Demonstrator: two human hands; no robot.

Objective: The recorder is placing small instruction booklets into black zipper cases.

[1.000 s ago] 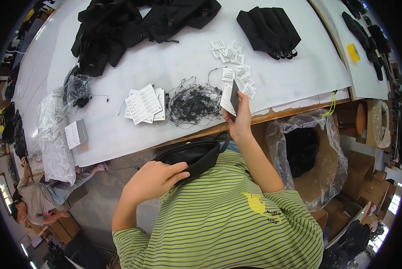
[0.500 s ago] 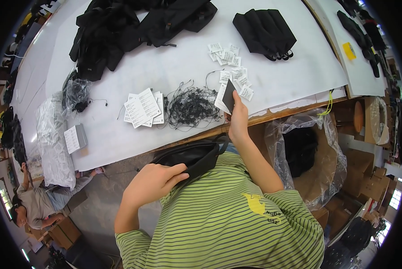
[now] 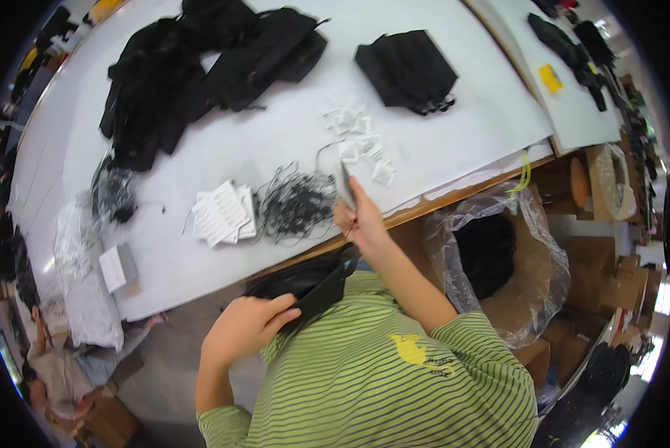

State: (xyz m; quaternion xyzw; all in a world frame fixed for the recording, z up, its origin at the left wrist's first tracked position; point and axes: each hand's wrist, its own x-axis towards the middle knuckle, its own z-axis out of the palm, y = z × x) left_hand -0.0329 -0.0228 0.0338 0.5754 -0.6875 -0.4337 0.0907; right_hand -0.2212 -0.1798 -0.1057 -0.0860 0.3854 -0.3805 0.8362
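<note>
A black fabric bag (image 3: 321, 293) is held against my belly at the table's edge, its mouth gaping. My left hand (image 3: 251, 322) grips its near rim, thumb and fingers closed on the cloth. Above the bag, my right hand (image 3: 363, 220) pinches a hang tag (image 3: 345, 187), turned nearly edge-on and blurred. Left of that hand lies a tangled heap of black tag strings (image 3: 299, 205). Further left is a fanned stack of white printed cards (image 3: 221, 215). Just beyond the right hand, small white packets (image 3: 365, 146) lie scattered.
Black bags (image 3: 159, 89) are piled at the far left, with another folded black bag (image 3: 408, 71) at the far right. A card block (image 3: 118, 267) and clear plastic wrapping (image 3: 87, 276) lie left. At my right stands a plastic-lined carton (image 3: 533, 299). Another person (image 3: 58, 369) is at lower left.
The whole view has shifted. My right hand has drawn back toward the bag, and its tag has turned from showing a dark face to nearly edge-on. My left hand keeps its grip on the bag.
</note>
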